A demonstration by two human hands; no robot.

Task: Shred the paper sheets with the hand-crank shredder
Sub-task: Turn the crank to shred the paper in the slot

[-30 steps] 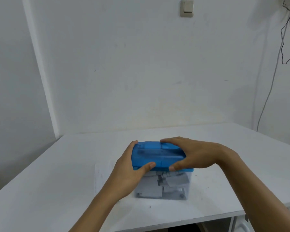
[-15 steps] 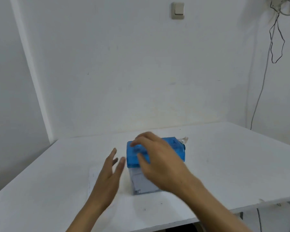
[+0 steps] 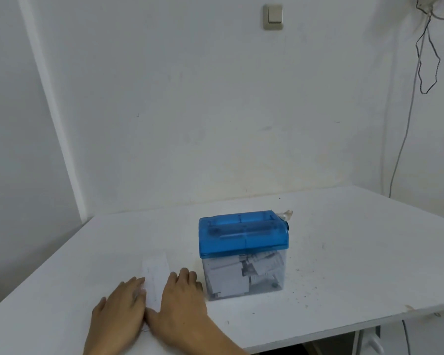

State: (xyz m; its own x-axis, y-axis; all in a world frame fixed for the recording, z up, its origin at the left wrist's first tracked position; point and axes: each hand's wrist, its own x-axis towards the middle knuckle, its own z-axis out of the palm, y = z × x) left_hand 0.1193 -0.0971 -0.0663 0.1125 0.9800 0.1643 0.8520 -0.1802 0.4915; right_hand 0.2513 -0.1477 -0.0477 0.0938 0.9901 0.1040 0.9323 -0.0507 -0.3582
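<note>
Beside shredder [image 3: 244,237], paper sheet [image 3: 155,271] flat between left hand [image 3: 121,311] and right hand [image 3: 182,306]

White table [image 3: 343,239] fills lower half of frame, near edge cut off at lower right. Dark specks [image 3: 308,290] scattered on its right part. White wall [image 3: 215,111] behind, faintly stained. Beige light switch [image 3: 273,17] at top centre. Thin cable [image 3: 427,60] loops at upper right, then runs down towards the table's far right corner. Pale vertical strip [image 3: 44,85] crosses wall at upper left.
</note>
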